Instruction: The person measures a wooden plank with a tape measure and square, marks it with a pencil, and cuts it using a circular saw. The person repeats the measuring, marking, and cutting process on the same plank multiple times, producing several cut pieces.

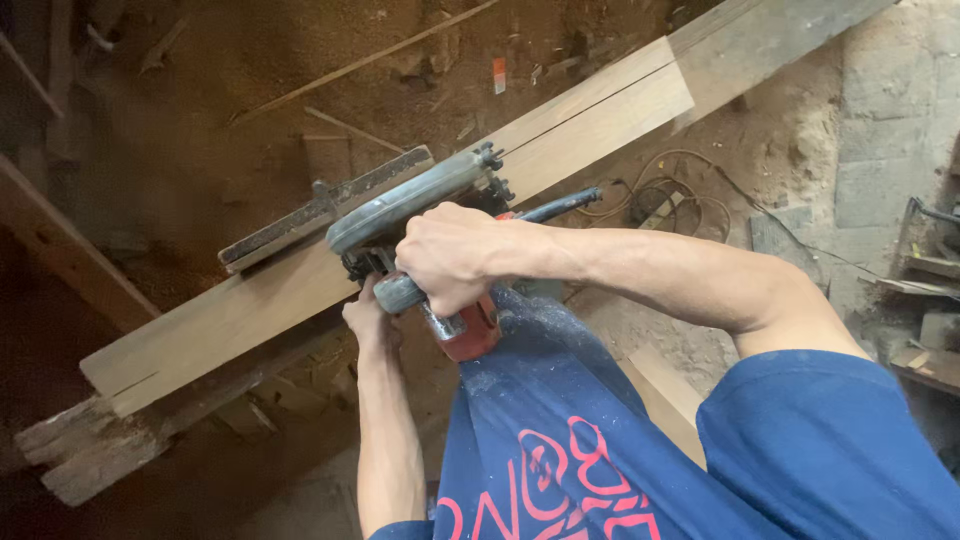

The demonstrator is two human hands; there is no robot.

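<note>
Both hands (440, 262) clenched (arms extended)

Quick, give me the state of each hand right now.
Left hand: mostly hidden under the circular saw, touching it; grip cannot be told.
Right hand: closed on the saw's handle.

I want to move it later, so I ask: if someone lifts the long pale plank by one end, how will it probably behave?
The plank looks thick and straight, so it is probably stiff and rather heavy. It is long, so its far end would likely swing. A saw cut runs along it, and the circular saw, gripped by the right hand, rests on it, so it may split.
</note>
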